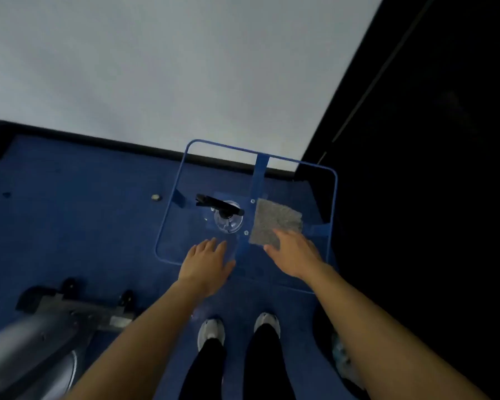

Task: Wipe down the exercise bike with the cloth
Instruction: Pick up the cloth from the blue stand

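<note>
The exercise bike (41, 327) stands at lower left, unwiped. Left hand (205, 264) hovers, grip wide and empty, near the spray bottle (227, 216) mid-worktop (334, 197). Right hand (293, 254), fingers spread, touches the grey cloth (274, 220) toward the right edge. Fetching stage; next, close on the cloth and lift.

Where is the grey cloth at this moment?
The cloth lies on the clear table right of the spray bottle, under the right hand's fingertips.

Spray bottle (228, 216) just beside cloth (274, 222)
</note>
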`<control>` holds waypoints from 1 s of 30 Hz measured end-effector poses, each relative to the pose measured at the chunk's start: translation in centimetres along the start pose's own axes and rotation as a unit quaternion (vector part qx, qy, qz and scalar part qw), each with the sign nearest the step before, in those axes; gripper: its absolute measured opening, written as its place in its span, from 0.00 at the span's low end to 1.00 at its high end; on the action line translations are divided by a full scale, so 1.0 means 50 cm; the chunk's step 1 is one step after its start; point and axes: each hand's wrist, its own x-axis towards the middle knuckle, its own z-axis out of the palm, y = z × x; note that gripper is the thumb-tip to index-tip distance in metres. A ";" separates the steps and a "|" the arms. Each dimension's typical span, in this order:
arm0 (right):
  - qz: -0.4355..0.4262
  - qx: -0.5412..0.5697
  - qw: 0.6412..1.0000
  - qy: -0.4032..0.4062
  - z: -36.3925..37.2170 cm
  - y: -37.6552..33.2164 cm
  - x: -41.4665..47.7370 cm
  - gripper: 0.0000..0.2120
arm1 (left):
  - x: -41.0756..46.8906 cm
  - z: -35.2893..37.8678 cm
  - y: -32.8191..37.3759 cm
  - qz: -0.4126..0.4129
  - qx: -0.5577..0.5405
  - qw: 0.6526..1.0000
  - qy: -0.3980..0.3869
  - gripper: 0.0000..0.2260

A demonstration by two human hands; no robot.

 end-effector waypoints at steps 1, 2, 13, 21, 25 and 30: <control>0.001 0.001 1.000 -0.006 0.004 0.007 0.021 0.27 | 0.013 0.008 0.001 -0.012 -0.011 1.000 0.001 0.27; 0.000 0.001 1.000 -0.007 0.010 0.014 0.041 0.27 | 0.025 0.019 0.000 -0.023 -0.024 0.999 0.005 0.27; 0.005 -0.053 0.990 0.129 0.075 0.026 0.186 0.28 | 0.075 0.088 -0.034 -0.054 -0.005 0.998 0.016 0.29; -0.025 0.102 0.982 0.158 0.072 0.026 0.171 0.14 | 0.056 0.063 -0.028 -0.053 -0.029 0.997 0.048 0.28; 0.022 0.169 0.963 0.208 -0.002 0.008 0.121 0.12 | -0.007 0.001 -0.032 -0.070 -0.047 0.993 0.083 0.29; 0.002 0.165 0.945 0.282 -0.169 -0.114 0.028 0.14 | -0.168 -0.128 -0.057 -0.097 -0.054 0.979 0.173 0.28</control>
